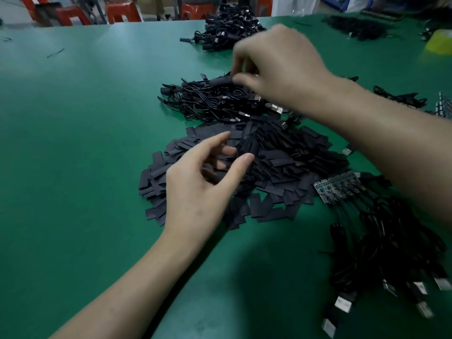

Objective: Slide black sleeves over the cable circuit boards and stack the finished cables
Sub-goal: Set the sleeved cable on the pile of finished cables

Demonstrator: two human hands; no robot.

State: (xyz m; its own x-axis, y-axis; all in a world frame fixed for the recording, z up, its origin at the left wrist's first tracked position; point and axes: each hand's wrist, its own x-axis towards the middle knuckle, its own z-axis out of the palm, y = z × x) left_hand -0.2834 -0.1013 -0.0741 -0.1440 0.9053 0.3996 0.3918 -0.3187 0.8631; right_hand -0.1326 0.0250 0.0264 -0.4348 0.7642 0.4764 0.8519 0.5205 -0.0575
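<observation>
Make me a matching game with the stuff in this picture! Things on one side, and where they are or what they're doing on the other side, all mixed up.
Things:
1. left hand
2. right hand
3. circuit boards
4. stools

Descriptions:
A. red, beyond the far edge of the table
B. bare, just right of the sleeve pile
C. open, hovering over the sleeve pile
D. pinching a sleeved cable on the cable stack

Pairs: 1-C, 2-D, 3-B, 4-A
</observation>
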